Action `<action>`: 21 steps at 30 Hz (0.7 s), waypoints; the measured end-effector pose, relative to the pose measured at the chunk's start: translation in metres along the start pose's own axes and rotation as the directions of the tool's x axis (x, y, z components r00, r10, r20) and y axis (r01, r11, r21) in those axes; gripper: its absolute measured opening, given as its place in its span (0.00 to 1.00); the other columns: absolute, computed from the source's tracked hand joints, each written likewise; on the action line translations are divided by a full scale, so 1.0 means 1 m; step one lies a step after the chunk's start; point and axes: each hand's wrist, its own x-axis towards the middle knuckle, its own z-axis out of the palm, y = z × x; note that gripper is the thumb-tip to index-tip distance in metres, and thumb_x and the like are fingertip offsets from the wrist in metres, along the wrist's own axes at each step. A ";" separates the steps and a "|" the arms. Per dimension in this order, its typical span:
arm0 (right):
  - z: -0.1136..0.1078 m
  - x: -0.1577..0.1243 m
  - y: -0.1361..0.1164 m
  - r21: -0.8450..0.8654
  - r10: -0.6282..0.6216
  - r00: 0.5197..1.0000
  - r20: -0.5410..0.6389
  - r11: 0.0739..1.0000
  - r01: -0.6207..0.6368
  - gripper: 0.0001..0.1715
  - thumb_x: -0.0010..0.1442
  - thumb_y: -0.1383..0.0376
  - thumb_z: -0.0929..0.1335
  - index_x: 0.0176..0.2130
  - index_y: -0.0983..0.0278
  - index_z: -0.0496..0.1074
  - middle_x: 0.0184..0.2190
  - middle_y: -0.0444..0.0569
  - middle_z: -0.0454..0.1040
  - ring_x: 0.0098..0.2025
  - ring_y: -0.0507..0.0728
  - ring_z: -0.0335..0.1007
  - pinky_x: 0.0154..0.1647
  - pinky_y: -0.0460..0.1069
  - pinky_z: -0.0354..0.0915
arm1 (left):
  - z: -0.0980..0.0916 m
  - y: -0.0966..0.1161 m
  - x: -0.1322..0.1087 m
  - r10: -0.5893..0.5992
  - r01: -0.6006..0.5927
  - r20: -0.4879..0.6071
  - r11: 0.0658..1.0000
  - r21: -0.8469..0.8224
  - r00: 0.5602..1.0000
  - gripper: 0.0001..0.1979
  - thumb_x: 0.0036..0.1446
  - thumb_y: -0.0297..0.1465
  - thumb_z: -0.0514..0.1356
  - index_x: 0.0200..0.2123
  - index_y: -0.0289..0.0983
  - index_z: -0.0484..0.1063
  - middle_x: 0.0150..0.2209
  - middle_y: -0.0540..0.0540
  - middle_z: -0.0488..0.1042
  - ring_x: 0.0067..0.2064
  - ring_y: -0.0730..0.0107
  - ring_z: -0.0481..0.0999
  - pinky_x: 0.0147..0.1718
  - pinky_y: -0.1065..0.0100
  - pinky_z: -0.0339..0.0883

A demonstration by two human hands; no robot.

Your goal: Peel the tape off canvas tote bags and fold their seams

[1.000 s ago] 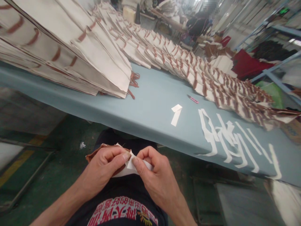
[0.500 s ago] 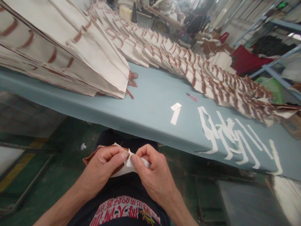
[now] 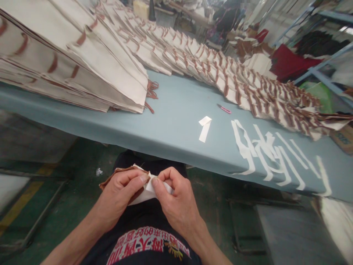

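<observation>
Low over my lap, my left hand (image 3: 117, 195) pinches a folded cloth piece, white with a brown side (image 3: 107, 179), between thumb and fingers. Close beside it my right hand (image 3: 178, 197) is closed on a white strip (image 3: 167, 188), its thumb pressing the strip against the cloth's edge. The thumbtips nearly meet there, and the fingers hide most of the join. On the blue-green table (image 3: 171, 136) in front lies a folded white strip (image 3: 204, 129). Several more white strips (image 3: 271, 154) lie to the right, some hanging over the front edge.
Stacked cream cloth pieces with brown straps (image 3: 110, 70) cover the table's left end. A long overlapping row of similar pieces (image 3: 220, 73) runs along the back. Pink-handled thread snips (image 3: 224, 109) lie near that row. A blue shelf frame (image 3: 322, 75) stands at the right.
The view has shifted slightly. Both hands stay together at the cloth's edge, with the right thumb and fingertips a little closer to the left thumb.
</observation>
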 end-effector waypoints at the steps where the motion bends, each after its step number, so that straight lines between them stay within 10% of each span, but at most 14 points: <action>1: 0.000 0.000 0.001 0.000 0.002 1.000 -0.001 1.000 -0.002 0.15 0.65 0.53 0.71 0.32 0.58 0.72 0.20 0.38 0.69 0.21 0.52 0.61 0.25 0.47 0.54 | 0.000 -0.001 0.000 -0.005 0.005 0.001 1.000 -0.002 1.000 0.23 0.55 0.51 0.72 0.30 0.35 0.82 0.26 0.51 0.68 0.28 0.70 0.63 0.26 0.72 0.56; 21: 0.003 -0.004 0.001 -0.334 -0.128 0.991 -0.050 0.937 0.104 0.11 0.69 0.57 0.70 0.34 0.57 0.75 0.21 0.40 0.75 0.22 0.56 0.70 0.29 0.49 0.54 | -0.011 -0.008 -0.002 0.138 -0.144 0.070 0.984 0.101 0.988 0.22 0.68 0.48 0.66 0.30 0.37 0.83 0.27 0.50 0.71 0.28 0.71 0.64 0.24 0.75 0.58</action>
